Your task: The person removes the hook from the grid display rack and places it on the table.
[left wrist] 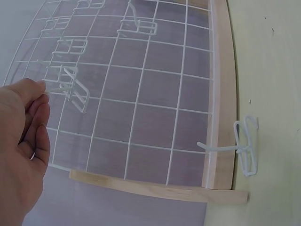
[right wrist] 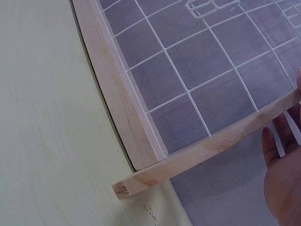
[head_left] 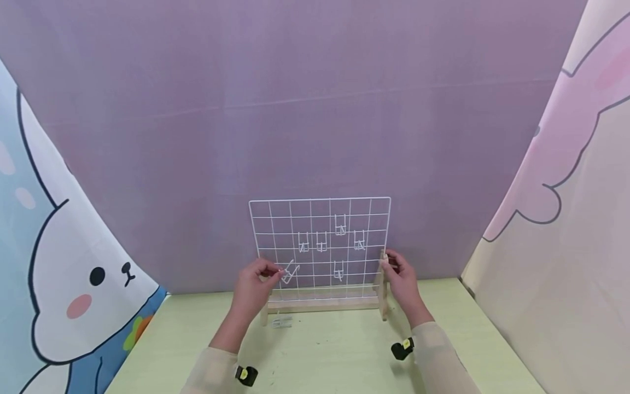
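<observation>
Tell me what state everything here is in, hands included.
Wooden stand: standing on the table
Wire grid: upright in the wooden stand
Five hooks: hung on the wire grid
Loose hook: lying on the table
Held hook: tilted, in the left hand
Left hand: pinching the held hook
Right hand: gripping the wooden stand

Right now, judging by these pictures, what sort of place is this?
Probably a screened-off tabletop work or filming booth: a purple backdrop behind, a cartoon-rabbit hanging at the left, and a table bearing a wire grid panel.

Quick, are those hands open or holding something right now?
Left hand: closed, pinching a white wire hook.
Right hand: closed, holding the right wooden post.
</observation>
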`<act>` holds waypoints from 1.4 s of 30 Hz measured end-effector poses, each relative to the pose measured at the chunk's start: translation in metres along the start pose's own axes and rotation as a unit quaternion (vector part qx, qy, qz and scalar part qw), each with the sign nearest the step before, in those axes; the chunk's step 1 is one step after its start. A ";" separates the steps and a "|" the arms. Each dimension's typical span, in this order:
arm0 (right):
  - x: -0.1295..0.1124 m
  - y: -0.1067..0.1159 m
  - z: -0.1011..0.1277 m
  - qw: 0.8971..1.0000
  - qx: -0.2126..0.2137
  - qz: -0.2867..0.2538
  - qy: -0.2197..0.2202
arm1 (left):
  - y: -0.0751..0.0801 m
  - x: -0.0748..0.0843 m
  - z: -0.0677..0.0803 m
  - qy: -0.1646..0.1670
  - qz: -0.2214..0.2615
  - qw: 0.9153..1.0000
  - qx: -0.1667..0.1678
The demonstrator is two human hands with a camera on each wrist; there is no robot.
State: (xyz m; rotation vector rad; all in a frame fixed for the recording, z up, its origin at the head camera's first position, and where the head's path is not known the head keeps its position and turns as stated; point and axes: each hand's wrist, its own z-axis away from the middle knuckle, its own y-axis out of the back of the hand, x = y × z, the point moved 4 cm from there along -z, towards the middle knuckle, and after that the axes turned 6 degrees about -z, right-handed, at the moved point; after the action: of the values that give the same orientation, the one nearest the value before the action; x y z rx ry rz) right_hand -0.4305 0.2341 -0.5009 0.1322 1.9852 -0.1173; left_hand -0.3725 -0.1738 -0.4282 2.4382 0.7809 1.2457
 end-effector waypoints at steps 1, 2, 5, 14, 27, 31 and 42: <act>0.000 0.000 0.000 1.000 0.000 -0.001 -0.001 | -0.001 0.000 0.000 -0.003 0.002 1.000 -0.001; 0.000 0.000 0.000 1.000 0.000 -0.001 -0.003 | -0.002 0.000 0.001 -0.004 0.004 1.000 -0.002; 0.000 0.000 0.001 1.000 0.002 0.000 -0.004 | -0.007 -0.002 0.002 -0.006 0.004 1.000 -0.011; 0.001 0.001 0.001 1.000 0.010 0.009 -0.001 | -0.020 -0.004 0.007 -0.002 0.001 0.999 -0.053; 0.003 0.001 0.001 1.000 0.014 0.006 0.004 | -0.032 -0.007 0.015 0.018 0.008 0.997 -0.079; 0.004 0.001 0.000 1.000 0.013 0.014 0.002 | -0.035 -0.008 0.016 0.022 0.012 0.997 -0.080; 0.003 0.001 -0.002 1.000 0.003 0.010 -0.017 | -0.047 -0.018 0.016 0.016 -0.004 0.997 -0.078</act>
State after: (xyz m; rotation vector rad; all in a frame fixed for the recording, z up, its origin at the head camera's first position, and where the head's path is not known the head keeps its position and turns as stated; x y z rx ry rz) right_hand -0.4333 0.2351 -0.5033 0.1539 1.9488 -0.1114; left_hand -0.3838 -0.1469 -0.4716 2.2934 0.6744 1.2933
